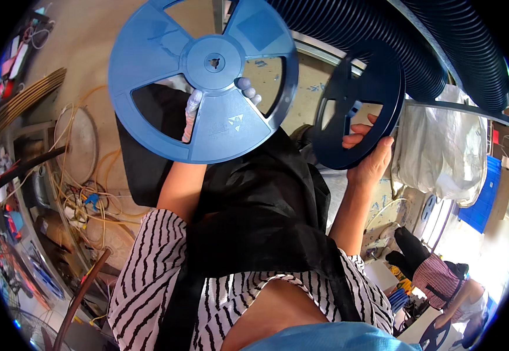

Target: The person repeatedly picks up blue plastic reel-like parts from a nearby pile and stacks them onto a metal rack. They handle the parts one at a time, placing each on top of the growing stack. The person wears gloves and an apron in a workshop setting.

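A large light-blue plastic reel (pixel 222 131) faces me, with a round hub and wide cut-out openings. My left hand (pixel 192 108) is closed on it from behind, fingertips covered in pale grey showing through the openings beside the hub. The rest of that hand is behind the reel. To the right, a darker blue reel (pixel 390 105) is tilted nearly edge-on. Its lower rim is gripped by my right hand (pixel 371 153), with bare fingers reaching through an opening and the thumb on the outer edge. The two reels are held apart.
Black corrugated hoses (pixel 377 35) run across the upper right, above a translucent plastic bag (pixel 438 146). Loose yellowish tubing (pixel 99 205) tangles on the floor at left, beside crowded shelves. Another person (pixel 447 286) works at the lower right.
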`<state>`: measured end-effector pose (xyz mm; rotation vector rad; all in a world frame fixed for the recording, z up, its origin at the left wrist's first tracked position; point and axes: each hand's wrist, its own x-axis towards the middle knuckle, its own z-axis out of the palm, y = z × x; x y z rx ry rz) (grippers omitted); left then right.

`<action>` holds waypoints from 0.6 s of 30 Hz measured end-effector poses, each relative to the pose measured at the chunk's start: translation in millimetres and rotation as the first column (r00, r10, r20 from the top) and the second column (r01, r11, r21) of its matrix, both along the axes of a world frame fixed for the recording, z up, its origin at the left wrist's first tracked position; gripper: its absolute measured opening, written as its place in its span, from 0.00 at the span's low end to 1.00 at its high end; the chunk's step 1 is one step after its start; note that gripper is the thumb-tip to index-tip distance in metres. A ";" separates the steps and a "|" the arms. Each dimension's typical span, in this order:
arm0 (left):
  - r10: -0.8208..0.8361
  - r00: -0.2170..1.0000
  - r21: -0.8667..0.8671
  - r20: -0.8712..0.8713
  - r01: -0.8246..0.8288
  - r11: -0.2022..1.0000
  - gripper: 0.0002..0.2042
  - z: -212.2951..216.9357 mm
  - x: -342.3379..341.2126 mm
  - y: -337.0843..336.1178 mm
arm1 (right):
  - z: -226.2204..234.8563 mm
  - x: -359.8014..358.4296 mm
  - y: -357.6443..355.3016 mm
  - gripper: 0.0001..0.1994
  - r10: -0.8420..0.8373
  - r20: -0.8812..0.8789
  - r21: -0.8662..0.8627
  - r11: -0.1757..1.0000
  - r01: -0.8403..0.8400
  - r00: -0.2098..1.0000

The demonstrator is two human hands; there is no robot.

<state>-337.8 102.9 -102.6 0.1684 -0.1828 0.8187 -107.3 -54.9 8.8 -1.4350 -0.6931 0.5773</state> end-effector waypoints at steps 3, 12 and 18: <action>-0.005 0.998 -0.088 0.061 0.010 0.996 0.37 3.9 -5.3 2.1 | -1.5 4.4 -4.6 0.33 -0.008 0.044 -0.028 1.000 0.010 0.999; 0.005 0.990 0.077 0.143 -0.016 0.997 0.41 -1.6 -16.7 11.2 | -18.8 60.8 -40.4 0.35 -0.163 -0.439 0.036 0.980 0.198 0.884; 0.022 0.982 0.161 0.187 -0.053 0.986 0.40 46.5 -14.8 8.8 | -60.0 79.8 -62.4 0.28 0.044 -0.738 0.316 0.904 0.288 0.673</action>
